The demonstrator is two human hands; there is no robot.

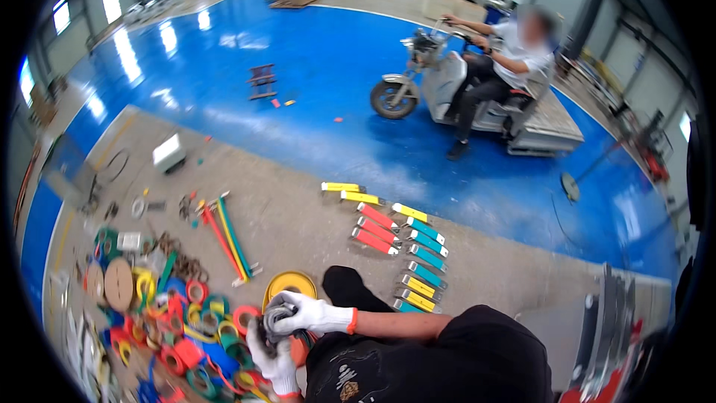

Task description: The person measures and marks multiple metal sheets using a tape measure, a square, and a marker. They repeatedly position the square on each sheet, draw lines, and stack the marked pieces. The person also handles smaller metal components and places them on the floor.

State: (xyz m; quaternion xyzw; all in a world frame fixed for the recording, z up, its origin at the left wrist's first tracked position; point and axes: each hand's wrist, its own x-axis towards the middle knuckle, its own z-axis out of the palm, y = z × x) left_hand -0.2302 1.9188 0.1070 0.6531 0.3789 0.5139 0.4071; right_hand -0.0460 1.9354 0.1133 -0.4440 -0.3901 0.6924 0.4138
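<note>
Both my hands wear white gloves. My right hand (317, 315) reaches in from the right and is closed round a round grey roll (277, 316), its kind too blurred to tell. From below, my left hand (272, 358) is closed on the same roll at its lower left side. Just beyond the hands is a yellow roll (291, 281), partly hidden by my right hand. A round orange thing (300, 351) shows beneath my right wrist. To the left lies a heap of coloured tape rolls (198, 291) in red, green, yellow and blue.
Red, yellow and green bars (235, 237) lie on the concrete floor. Ahead, several short coloured strips (377, 241) lie in rows. Beyond, a person (514, 52) sits on a three-wheeled cart (477, 97) on the blue floor. Grey panels (608, 328) stand at right. A white box (168, 153) is at left.
</note>
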